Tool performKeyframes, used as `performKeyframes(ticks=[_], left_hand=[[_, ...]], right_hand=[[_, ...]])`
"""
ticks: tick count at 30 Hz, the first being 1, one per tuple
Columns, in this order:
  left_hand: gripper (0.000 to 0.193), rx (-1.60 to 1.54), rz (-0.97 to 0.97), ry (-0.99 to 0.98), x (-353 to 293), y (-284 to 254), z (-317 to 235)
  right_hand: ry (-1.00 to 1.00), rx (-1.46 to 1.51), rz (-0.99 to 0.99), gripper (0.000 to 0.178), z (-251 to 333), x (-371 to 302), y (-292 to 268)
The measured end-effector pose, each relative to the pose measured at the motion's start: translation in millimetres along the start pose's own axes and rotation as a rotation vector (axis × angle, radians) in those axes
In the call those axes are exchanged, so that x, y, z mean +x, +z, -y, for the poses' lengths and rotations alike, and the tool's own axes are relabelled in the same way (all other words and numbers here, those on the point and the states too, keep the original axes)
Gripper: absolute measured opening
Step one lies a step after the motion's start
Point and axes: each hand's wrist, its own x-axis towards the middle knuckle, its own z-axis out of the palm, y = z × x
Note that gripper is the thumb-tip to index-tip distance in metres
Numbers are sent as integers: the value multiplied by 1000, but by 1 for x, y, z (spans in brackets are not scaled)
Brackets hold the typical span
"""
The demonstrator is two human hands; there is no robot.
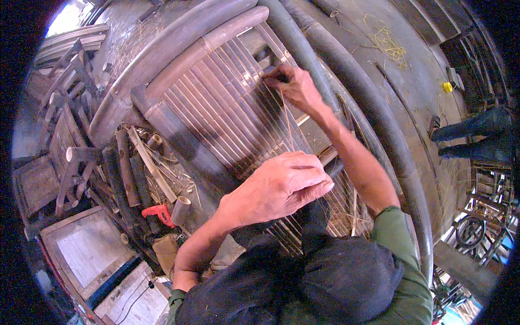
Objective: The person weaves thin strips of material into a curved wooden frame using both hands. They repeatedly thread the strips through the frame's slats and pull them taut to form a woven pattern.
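Under both hands lies a slatted bamboo panel [200, 100], its strips set side by side within a frame of thick bamboo poles [179, 43]. A thin tan strand [287, 120] runs taut between my hands. My left hand [279, 181] is closed in a pinch above the near part of the slats, where the strand's lower end meets it. At the panel's upper right edge, my right hand [295, 86] pinches the strand against the slats. Its fingertips are partly in shadow. A gap [260, 49] in the panel shows beyond the right hand.
A red power tool [158, 215] lies left among bamboo offcuts [127, 168]. Bamboo furniture [70, 146] stands behind them. Long curved poles [368, 81] border the work on the right. Farther right are yellow cord [391, 46] on the floor and another person's legs [471, 132].
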Motion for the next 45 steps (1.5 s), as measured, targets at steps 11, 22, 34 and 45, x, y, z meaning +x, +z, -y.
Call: performKeyframes(ticks=[11,22,34,45], left_hand=[[12,48,-62,-4,-11,2,10],[18,-49,-62,-2,-10,10,10],[18,-12,-34,-41,-16,12,13],[16,55,-54,-28,-21,15,-1]], right_hand=[[-225,-629,213,22,26,17,-22],[108,21,-24,28,-19,-27,-5],[-147,-92,-133,18,21,-21,10],[160,87,-42,24,41,-42,8]])
